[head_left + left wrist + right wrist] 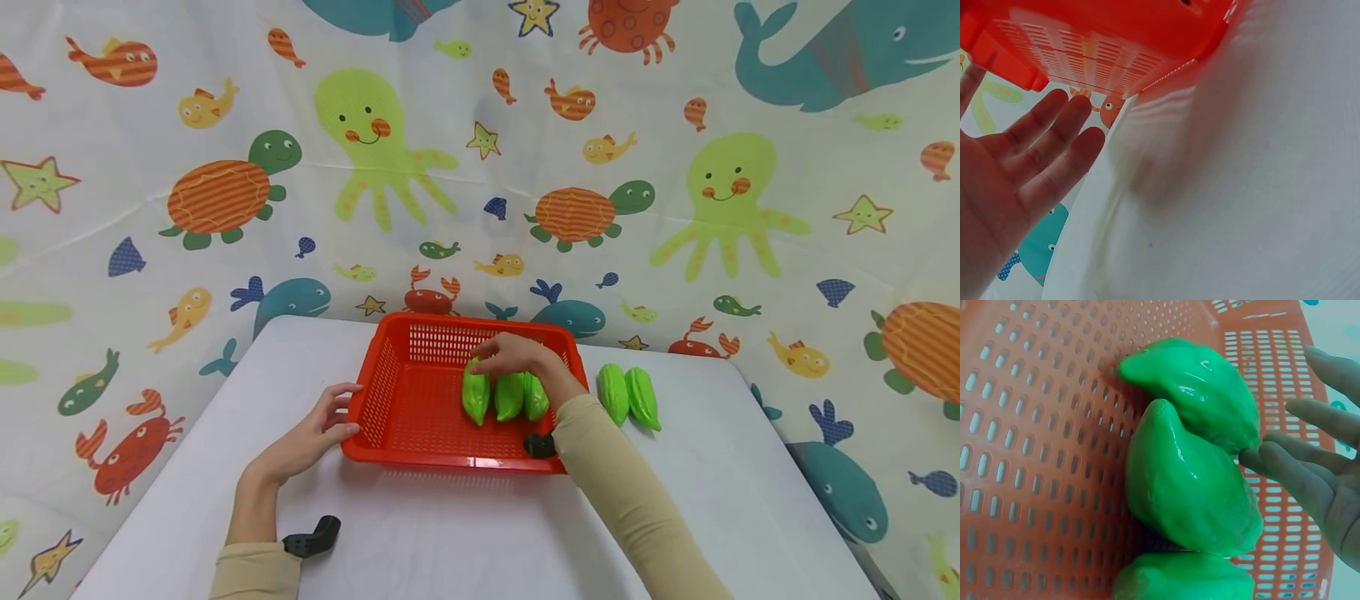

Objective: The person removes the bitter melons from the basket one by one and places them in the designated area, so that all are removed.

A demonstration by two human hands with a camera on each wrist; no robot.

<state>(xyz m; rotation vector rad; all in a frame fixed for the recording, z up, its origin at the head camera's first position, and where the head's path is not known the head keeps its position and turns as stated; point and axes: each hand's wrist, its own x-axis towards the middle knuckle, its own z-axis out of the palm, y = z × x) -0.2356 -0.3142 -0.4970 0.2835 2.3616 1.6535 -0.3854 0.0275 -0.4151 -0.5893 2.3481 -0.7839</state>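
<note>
My left hand [318, 429] is at the left end of a red plastic basket [472, 462], fingers extended beside its rim. The left wrist view shows those fingers spread below the basket wall. Over the basket's far part reaches my right hand [513, 354], fingers loosely bent. Inside lie three glossy green, pointed vegetables, side by side: a left one [476, 396], a middle one [509, 398] and a right one [535, 400]. In the right wrist view, my fingertips are at the blunt end of the upper vegetable [1197, 387]; nothing is gripped.
Two more green vegetables [613, 393] [643, 398] lie on the white table [720, 500] just right of the basket. Behind the table hangs a curtain [480, 208] printed with sea animals. Black wrist devices [311, 540] sit at both wrists.
</note>
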